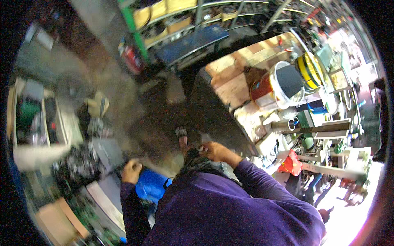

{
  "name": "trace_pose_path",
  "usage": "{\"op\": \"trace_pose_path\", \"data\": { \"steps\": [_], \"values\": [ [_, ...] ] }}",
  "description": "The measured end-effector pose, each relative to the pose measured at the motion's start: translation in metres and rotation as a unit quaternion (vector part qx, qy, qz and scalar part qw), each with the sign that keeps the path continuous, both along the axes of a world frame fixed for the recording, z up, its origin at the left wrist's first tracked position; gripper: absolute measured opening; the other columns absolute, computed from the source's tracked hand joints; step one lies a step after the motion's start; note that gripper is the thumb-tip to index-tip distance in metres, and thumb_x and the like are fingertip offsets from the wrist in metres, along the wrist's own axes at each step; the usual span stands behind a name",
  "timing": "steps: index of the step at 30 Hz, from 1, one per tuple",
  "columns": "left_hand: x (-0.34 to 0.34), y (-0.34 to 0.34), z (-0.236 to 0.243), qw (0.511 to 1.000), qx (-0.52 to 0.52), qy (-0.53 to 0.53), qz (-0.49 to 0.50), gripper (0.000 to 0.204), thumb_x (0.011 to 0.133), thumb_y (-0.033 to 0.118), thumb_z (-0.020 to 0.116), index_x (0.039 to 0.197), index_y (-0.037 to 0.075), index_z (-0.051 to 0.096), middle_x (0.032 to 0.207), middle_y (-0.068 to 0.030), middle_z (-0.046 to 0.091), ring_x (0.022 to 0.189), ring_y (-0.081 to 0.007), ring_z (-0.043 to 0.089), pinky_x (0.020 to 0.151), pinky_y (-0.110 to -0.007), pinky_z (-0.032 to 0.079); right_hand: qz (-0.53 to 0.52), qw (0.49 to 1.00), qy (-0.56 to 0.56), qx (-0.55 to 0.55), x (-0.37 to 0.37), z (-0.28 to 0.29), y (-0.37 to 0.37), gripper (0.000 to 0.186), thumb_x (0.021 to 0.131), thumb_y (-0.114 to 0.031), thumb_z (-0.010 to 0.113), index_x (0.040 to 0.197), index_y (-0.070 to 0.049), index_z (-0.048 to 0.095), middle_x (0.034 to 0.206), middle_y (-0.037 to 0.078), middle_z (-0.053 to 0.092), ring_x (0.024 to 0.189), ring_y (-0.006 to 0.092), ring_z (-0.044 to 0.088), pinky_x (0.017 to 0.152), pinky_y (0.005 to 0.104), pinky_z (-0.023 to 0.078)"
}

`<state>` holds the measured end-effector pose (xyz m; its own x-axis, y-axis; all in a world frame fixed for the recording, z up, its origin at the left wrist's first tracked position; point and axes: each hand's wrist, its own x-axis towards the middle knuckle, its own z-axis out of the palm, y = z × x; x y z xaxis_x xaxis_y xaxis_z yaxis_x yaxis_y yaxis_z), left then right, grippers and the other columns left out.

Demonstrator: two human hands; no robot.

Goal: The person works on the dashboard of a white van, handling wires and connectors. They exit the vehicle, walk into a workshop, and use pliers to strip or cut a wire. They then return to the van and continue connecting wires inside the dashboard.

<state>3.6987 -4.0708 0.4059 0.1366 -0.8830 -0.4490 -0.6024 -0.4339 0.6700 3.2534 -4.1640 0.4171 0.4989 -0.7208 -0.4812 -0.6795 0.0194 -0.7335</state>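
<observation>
My right hand [220, 153] bends at glossy dark material [205, 165] just below it, perhaps to steady it, the material's long axis slanting forward and left, while my left hand [131, 171] curls loosely beside a blue object [148, 183], though I cannot tell whether either hand pinches anything.

A purple top [230, 209] has black material [201, 166] at its front; an object [150, 184] to its left is bright blue. Toward the right edge of the tan table [223, 67], a rusty-red bucket [262, 92] has a white rim; a round item [308, 70] is banded yellow and black.
</observation>
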Motion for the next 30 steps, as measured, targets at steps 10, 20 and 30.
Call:
{"op": "trace_pose_path", "data": {
  "steps": [10, 20, 30],
  "values": [
    [0.160, -0.074, -0.126, 0.955, 0.279, -0.061, -0.077, 0.038, 0.096, 0.033, 0.064, 0.124, 0.009, 0.066, 0.111, -0.0099, 0.072, 0.096, -0.0299, 0.065, 0.080, -0.043, 0.052, -0.094, 0.986, -0.047, -0.133, 0.069, 0.024, -0.227, 0.048, 0.095, -0.038, 0.068, 0.123, 0.001, 0.063, 0.118, 0.026, 0.067, 0.110, 0.0445, 0.065, 0.091, 0.0500, 0.052],
    [0.216, -0.474, -0.148, 0.976, 0.200, 0.082, -0.033, 0.035, 0.095, 0.027, 0.062, 0.124, 0.007, 0.062, 0.096, -0.0104, 0.071, 0.069, -0.0235, 0.064, 0.058, -0.040, 0.050, -0.415, 0.908, -0.012, -0.056, 0.083, 0.053, -0.339, 0.042, 0.097, -0.034, 0.066, 0.125, -0.002, 0.065, 0.117, 0.024, 0.071, 0.111, 0.0378, 0.068, 0.095, 0.0448, 0.053],
    [0.015, -0.776, -0.055, 0.966, 0.108, 0.100, -0.214, 0.036, 0.096, 0.020, 0.065, 0.126, 0.001, 0.065, 0.104, -0.0120, 0.072, 0.077, -0.0196, 0.070, 0.059, -0.034, 0.054, -0.509, 0.860, -0.026, -0.039, 0.101, 0.068, -0.346, 0.043, 0.097, -0.032, 0.066, 0.126, 0.000, 0.064, 0.120, 0.025, 0.069, 0.114, 0.0372, 0.066, 0.098, 0.0437, 0.052]
  ]
}}
